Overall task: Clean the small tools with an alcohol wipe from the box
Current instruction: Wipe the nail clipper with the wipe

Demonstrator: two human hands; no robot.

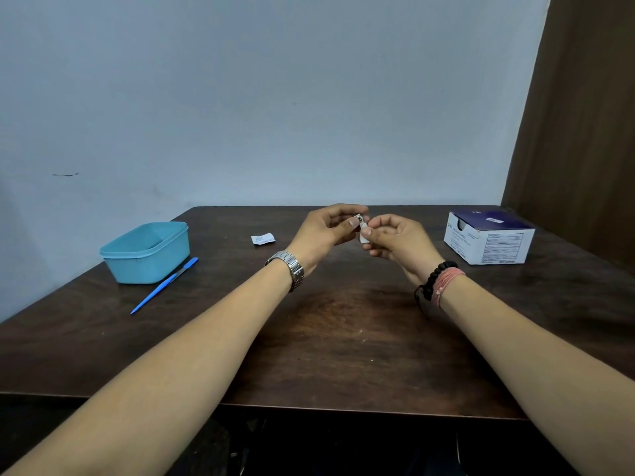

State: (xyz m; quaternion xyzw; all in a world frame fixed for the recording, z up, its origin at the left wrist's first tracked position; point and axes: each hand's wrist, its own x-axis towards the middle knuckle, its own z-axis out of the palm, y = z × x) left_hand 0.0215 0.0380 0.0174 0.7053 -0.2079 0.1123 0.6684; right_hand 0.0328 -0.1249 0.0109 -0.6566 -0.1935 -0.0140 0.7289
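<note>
Where the table point(343, 338) runs toward its left edge in the frame, a teal tub point(146, 252) sits open, with a blue-handled tool point(164, 286) lying just beside its near corner. Right of them a torn white wrapper point(262, 239) lies alone on bare wood. At centre, above the far part of the table, the left hand point(323, 231) pinches a small metal tool point(361, 219), its grip narrow, while the right hand point(398, 243) presses a white wipe point(363, 235) against it. Near the right edge stands the wipe box point(488, 240). Broad bare wood lies below the forearms to the near edge
</note>
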